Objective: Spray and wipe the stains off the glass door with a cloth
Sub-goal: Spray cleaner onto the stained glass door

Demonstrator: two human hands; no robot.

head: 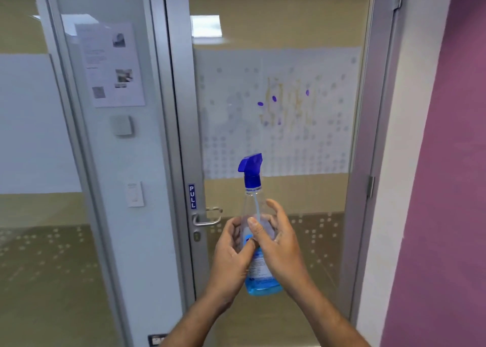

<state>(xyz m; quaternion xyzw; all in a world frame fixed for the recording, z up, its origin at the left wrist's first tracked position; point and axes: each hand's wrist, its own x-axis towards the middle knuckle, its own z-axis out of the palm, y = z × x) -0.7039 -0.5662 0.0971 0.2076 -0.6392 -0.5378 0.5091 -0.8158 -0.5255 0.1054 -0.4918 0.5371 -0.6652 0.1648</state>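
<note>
We hold a clear plastic spray bottle (253, 196) upright in front of us. Our left hand (231, 252) and right hand (281, 244) are close together, both curled round its smooth, rounded body. It has a glossy blue trigger head, a thin tube inside, a printed label and blue liquid pooled at the base. Just beyond stands the grey metal-framed glass door (289, 202), crossed by a frosted band of dots (276, 149). The stains (286, 102) sit on that band above the bottle: thin yellowish-brown vertical streaks and small oval purple blots. A curved brushed-metal lever handle (207, 216) lies left of our hands, below a blue PULL sticker (192, 196).
</note>
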